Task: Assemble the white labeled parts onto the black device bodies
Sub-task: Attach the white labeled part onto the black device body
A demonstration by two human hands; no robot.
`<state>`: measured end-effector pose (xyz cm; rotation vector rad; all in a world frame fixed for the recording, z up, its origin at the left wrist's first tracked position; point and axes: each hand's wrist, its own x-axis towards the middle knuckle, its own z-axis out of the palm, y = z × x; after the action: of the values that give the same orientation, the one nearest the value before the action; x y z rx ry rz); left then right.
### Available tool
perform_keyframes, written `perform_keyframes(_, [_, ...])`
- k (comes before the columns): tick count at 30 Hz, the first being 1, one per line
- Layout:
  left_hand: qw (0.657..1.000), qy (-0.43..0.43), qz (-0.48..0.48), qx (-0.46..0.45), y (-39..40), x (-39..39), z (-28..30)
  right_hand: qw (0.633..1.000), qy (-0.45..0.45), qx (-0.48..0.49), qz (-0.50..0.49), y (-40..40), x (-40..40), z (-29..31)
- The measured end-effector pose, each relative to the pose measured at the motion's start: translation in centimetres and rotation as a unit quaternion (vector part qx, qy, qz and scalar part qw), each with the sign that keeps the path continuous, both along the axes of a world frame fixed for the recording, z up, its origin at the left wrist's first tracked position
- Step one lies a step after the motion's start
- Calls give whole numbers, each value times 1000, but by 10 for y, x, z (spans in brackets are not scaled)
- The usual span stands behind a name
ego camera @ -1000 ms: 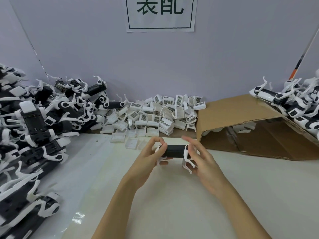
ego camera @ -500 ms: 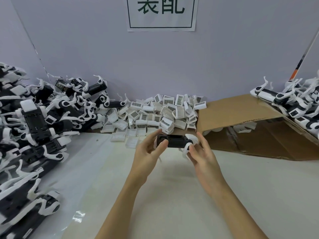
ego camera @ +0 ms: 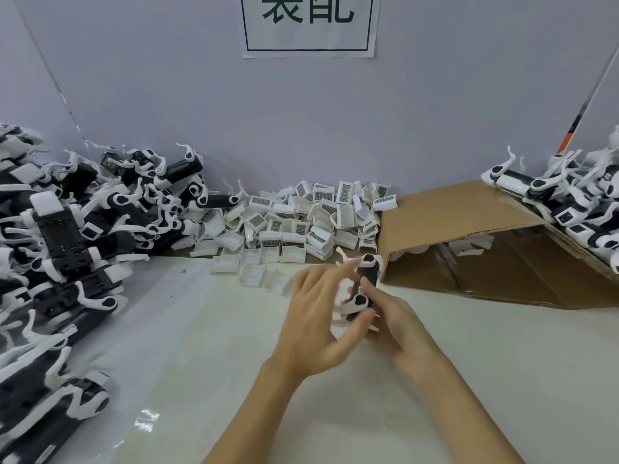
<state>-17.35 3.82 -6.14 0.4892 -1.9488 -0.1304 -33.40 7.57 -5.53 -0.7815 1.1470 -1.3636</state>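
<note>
Both our hands meet above the worktop: our right hand grips one black device body upright, our left hand spreads loose fingers against it.

2 hands; 1 cardboard box; 1 wall sign; parts uncountable.

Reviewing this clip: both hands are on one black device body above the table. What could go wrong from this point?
The black device body stands nearly on end, gripped low by the right hand, while the left hand looks spread and blurred, so it may slip or drop. Its thin white arms stick out and could bend or snag. The pile of white labeled parts lies close behind; a careless reach might scatter it.
</note>
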Motion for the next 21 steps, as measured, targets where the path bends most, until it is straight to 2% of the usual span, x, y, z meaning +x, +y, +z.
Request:
perform_keyframes(2, [996,70,37,28,-2,8,4,998,35,-53,24,0,0,-1])
perform_keyframes(3, [993,86,63,43,-6,12,6,992,83,-85,31,1,3,-2])
perform_keyframes(6, [991,70,84,74,-14,23,10,957,233,-161,56,2,13,-4])
perform_keyframes(10, [995,8,38,94,-13,26,12,931,293,-200,90,2,20,-9])
perform_keyframes(13, [981,27,-19,190,-11,26,16,923,319,-201,78,2,12,-13])
perform_keyframes(16, [967,44,-23,249,-9,26,19,911,347,-211,66,2,7,-12])
perform_keyframes(21, [987,-12,77,139,-11,25,12,858,462,-222,30,4,4,-13])
